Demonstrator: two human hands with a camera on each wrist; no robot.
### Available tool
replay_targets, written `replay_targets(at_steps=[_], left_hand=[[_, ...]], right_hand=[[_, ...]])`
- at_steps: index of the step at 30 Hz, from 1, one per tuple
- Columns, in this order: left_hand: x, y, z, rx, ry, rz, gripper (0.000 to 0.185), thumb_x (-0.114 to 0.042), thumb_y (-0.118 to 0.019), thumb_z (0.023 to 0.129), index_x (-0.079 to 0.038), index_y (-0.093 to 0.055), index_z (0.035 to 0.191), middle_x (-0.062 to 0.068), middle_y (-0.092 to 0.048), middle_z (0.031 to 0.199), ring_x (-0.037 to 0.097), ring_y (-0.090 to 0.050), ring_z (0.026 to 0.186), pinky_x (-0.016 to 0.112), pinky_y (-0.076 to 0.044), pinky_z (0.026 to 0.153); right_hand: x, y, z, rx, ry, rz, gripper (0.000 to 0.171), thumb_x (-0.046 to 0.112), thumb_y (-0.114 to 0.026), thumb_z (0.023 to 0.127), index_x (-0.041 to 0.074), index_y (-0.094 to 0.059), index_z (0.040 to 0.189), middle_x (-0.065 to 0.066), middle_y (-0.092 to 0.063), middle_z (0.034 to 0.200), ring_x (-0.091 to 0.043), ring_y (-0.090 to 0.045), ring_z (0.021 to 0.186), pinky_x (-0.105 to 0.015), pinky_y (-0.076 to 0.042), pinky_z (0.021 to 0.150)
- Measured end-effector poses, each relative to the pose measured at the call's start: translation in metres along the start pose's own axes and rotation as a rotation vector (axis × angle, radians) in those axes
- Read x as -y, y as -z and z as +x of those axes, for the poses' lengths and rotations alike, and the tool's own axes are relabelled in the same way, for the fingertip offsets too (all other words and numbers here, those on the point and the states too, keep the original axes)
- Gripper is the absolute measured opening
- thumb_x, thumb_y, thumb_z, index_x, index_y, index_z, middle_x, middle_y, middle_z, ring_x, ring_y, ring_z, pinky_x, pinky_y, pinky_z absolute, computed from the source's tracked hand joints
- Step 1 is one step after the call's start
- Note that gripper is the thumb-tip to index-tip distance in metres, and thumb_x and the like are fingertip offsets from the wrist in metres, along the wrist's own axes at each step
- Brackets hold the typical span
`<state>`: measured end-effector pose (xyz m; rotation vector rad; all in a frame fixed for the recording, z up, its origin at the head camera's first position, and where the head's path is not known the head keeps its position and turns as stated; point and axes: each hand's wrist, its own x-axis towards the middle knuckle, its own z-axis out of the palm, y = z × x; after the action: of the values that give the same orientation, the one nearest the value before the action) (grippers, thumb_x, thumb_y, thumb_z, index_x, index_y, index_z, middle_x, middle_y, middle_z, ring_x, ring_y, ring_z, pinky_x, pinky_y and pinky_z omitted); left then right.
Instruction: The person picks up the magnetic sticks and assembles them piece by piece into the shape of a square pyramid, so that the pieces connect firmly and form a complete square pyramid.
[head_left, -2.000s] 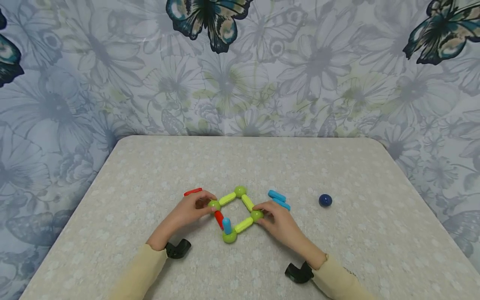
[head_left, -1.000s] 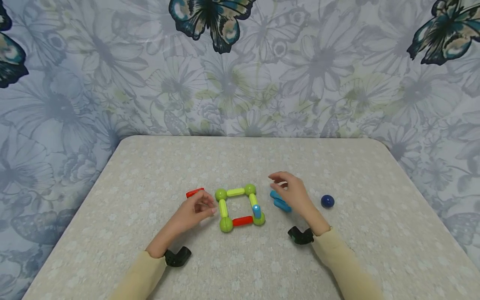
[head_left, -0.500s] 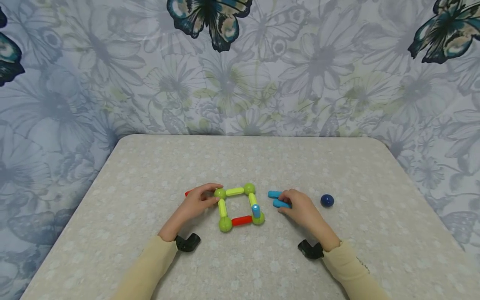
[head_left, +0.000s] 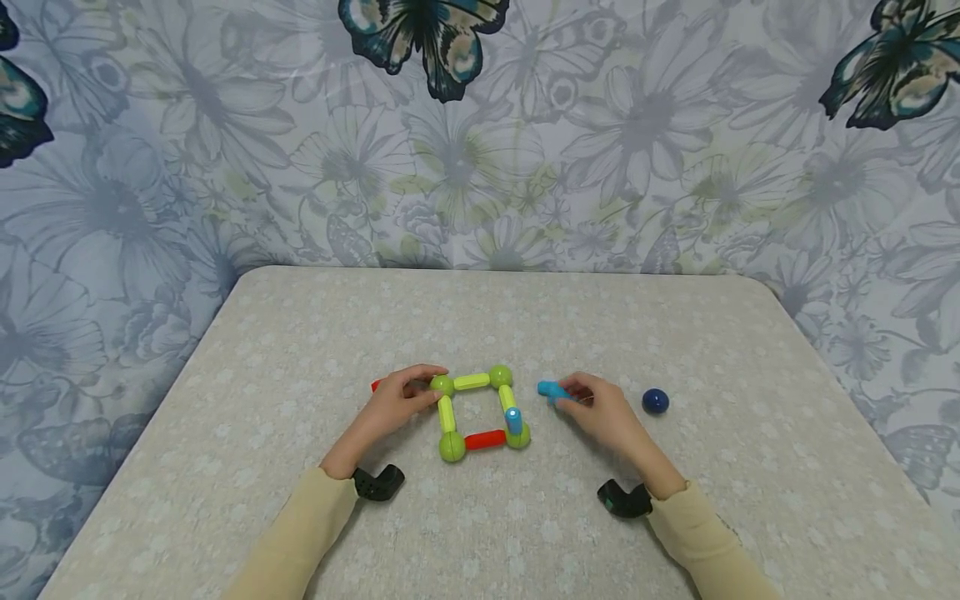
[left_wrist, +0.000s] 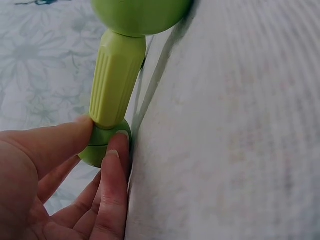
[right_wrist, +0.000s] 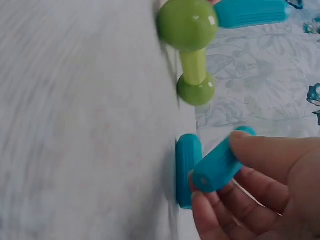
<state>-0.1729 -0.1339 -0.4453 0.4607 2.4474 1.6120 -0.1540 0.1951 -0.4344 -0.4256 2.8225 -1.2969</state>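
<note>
A square of green balls and ribbed rods lies on the table, with a yellow-green rod (head_left: 472, 382) along its far side and a red rod (head_left: 485, 440) along its near side. From its near right ball (head_left: 518, 436) a blue rod (head_left: 513, 420) stands up. My left hand (head_left: 393, 406) pinches the far left green ball (left_wrist: 95, 152) between thumb and fingers. To the right of the square, my right hand (head_left: 603, 412) holds a second blue rod (right_wrist: 220, 165), tilted off the table. Close beside it another blue rod (right_wrist: 186, 170) lies flat.
A dark blue ball (head_left: 655, 401) rests to the right of my right hand. Behind my left hand a red piece (head_left: 376, 385) shows, mostly hidden. A patterned fabric wall (head_left: 480, 183) rises behind the table's far edge (head_left: 495, 272).
The square has been turned, bringing its red side to the front. My right hand left it and lifted a blue rod. My left hand let go, then took the far left ball.
</note>
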Motion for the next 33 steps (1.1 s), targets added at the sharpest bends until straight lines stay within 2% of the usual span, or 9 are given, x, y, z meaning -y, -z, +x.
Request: replay_targets(at_steps=[3, 5, 9, 13, 16, 20, 24, 28, 33], left_hand=[[0.001, 0.000, 0.000, -0.002, 0.005, -0.028, 0.035, -0.009, -0.065, 0.089, -0.003, -0.059, 0.124, 0.017, -0.056, 0.116, 0.022, -0.059, 0.074, 0.030, -0.048, 0.064], [-0.005, -0.001, -0.002, -0.002, 0.013, -0.041, 0.035, -0.006, -0.064, 0.090, 0.000, -0.058, 0.124, 0.020, -0.055, 0.117, 0.027, -0.060, 0.076, 0.034, -0.049, 0.066], [-0.005, -0.001, -0.002, -0.002, 0.018, -0.046, 0.035, -0.007, -0.064, 0.090, 0.000, -0.058, 0.124, 0.020, -0.055, 0.118, 0.026, -0.060, 0.078, 0.034, -0.048, 0.066], [0.002, -0.002, 0.000, -0.002, 0.016, -0.030, 0.035, -0.009, -0.064, 0.090, -0.004, -0.060, 0.124, 0.017, -0.056, 0.118, 0.021, -0.059, 0.076, 0.031, -0.047, 0.065], [0.001, -0.002, -0.001, -0.003, 0.013, -0.024, 0.035, -0.011, -0.064, 0.090, -0.005, -0.060, 0.124, 0.017, -0.056, 0.118, 0.021, -0.058, 0.076, 0.030, -0.047, 0.065], [0.001, -0.001, -0.001, 0.002, 0.009, -0.040, 0.035, -0.010, -0.063, 0.091, -0.003, -0.058, 0.125, 0.017, -0.056, 0.119, 0.022, -0.060, 0.078, 0.032, -0.048, 0.068], [0.002, -0.002, -0.001, 0.015, 0.001, -0.085, 0.037, -0.008, -0.061, 0.092, 0.000, -0.055, 0.128, 0.020, -0.054, 0.121, 0.025, -0.061, 0.082, 0.038, -0.049, 0.071], [0.002, -0.002, -0.001, 0.005, -0.011, -0.080, 0.037, -0.008, -0.062, 0.091, 0.001, -0.056, 0.127, 0.021, -0.054, 0.120, 0.026, -0.061, 0.081, 0.039, -0.049, 0.069], [0.002, -0.002, -0.002, -0.012, -0.010, -0.037, 0.035, -0.010, -0.063, 0.091, -0.003, -0.059, 0.125, 0.017, -0.057, 0.118, 0.022, -0.062, 0.080, 0.033, -0.048, 0.067]], right_hand=[[0.003, 0.002, 0.002, -0.008, -0.029, 0.187, 0.023, 0.013, -0.065, 0.090, 0.000, -0.061, 0.109, -0.008, -0.063, 0.097, -0.021, -0.060, 0.087, -0.031, -0.050, 0.075], [0.008, 0.003, 0.004, -0.007, -0.058, 0.324, 0.027, 0.015, -0.062, 0.092, -0.002, -0.057, 0.113, -0.013, -0.062, 0.101, -0.023, -0.061, 0.090, -0.033, -0.050, 0.077], [0.027, 0.005, 0.008, -0.006, -0.093, 0.580, 0.033, 0.018, -0.059, 0.094, -0.004, -0.051, 0.117, -0.022, -0.059, 0.114, -0.024, -0.059, 0.102, -0.038, -0.047, 0.087], [0.063, 0.002, 0.007, -0.024, -0.049, 0.777, 0.031, 0.010, -0.057, 0.095, -0.005, -0.048, 0.120, -0.023, -0.056, 0.118, -0.025, -0.057, 0.109, -0.036, -0.045, 0.089], [0.095, -0.011, 0.000, -0.011, 0.019, 0.863, 0.031, 0.006, -0.055, 0.095, -0.003, -0.048, 0.124, -0.021, -0.057, 0.118, -0.028, -0.056, 0.110, -0.036, -0.044, 0.091], [0.123, -0.045, -0.012, 0.098, 0.118, 0.853, 0.034, 0.006, -0.055, 0.095, -0.004, -0.048, 0.127, -0.020, -0.057, 0.119, -0.030, -0.054, 0.111, -0.038, -0.043, 0.092], [0.122, -0.081, -0.018, 0.163, 0.150, 0.796, 0.034, -0.001, -0.054, 0.094, -0.009, -0.047, 0.127, -0.022, -0.056, 0.119, -0.033, -0.054, 0.111, -0.035, -0.044, 0.091], [0.110, -0.102, -0.020, 0.108, 0.109, 0.763, 0.033, -0.005, -0.054, 0.092, -0.009, -0.050, 0.125, -0.026, -0.055, 0.120, -0.036, -0.053, 0.111, -0.031, -0.044, 0.090], [0.105, -0.109, -0.022, 0.048, 0.055, 0.689, 0.032, -0.004, -0.058, 0.091, -0.004, -0.055, 0.123, -0.021, -0.058, 0.118, -0.029, -0.056, 0.107, -0.032, -0.045, 0.088]])
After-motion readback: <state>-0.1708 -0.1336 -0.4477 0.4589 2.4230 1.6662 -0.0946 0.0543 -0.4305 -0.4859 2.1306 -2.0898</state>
